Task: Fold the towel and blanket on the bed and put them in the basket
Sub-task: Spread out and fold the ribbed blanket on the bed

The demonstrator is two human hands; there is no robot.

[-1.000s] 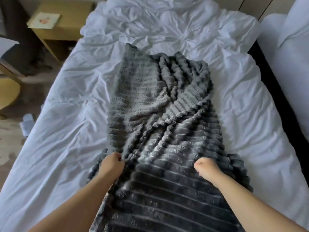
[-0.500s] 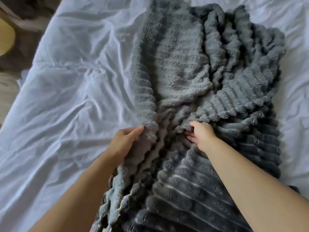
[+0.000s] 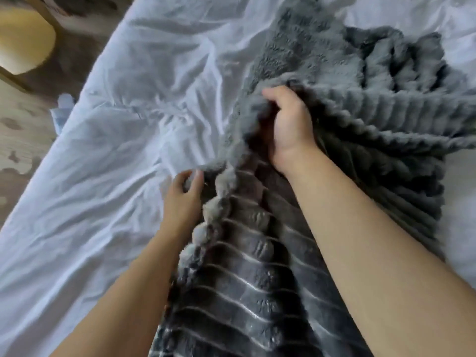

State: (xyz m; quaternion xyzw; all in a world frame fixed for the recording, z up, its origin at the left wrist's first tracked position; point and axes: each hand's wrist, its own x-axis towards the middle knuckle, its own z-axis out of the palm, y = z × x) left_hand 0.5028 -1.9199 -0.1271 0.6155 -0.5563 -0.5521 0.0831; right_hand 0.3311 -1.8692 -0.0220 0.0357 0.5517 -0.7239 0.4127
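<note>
A grey ribbed plush blanket [image 3: 386, 119] lies crumpled on the white bed sheet [image 3: 116, 150], running from the bottom middle to the upper right. My right hand [image 3: 291, 127] is closed on a bunch of the blanket near its left edge and lifts a fold of it. My left hand [image 3: 184, 194] pinches the blanket's left edge lower down, thumb and fingers around the fluffy hem. No towel and no basket are in view.
The bed's left edge runs diagonally from the top middle to the lower left. Beyond it are a wooden floor [image 3: 23, 140], a yellow chair seat [image 3: 24, 39] at the top left and a small pale object [image 3: 63, 109] on the floor.
The view has swung down and closer. Both hands moved up the blanket from its near end; my right hand has grabbed a bunch and lifted it, my left hand stays on the left edge.
</note>
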